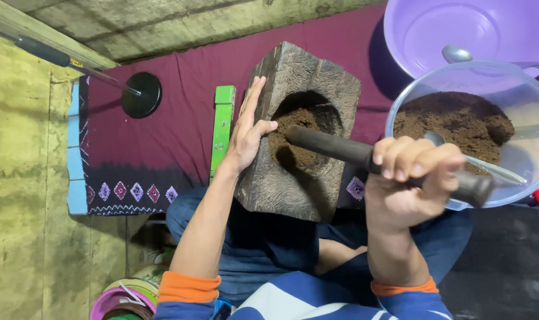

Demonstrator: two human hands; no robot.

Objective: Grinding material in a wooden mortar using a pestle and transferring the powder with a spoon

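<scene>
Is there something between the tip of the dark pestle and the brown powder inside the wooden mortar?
Nothing visible. The pestle, gripped by the right hand, already reaches the brown powder in the wooden mortar. The left hand rests at the rim, beside its path.

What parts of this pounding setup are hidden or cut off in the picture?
All in the head view:
- Pestle: its middle is hidden by the right hand; its tip is buried in the brown powder.
- Purple basin: cut off by the top edge.
- Metal spoon: its handle runs behind the clear bowl.
- Wooden mortar: its left side lies behind the left hand.

No packages, labels, signs (or screens)
</scene>
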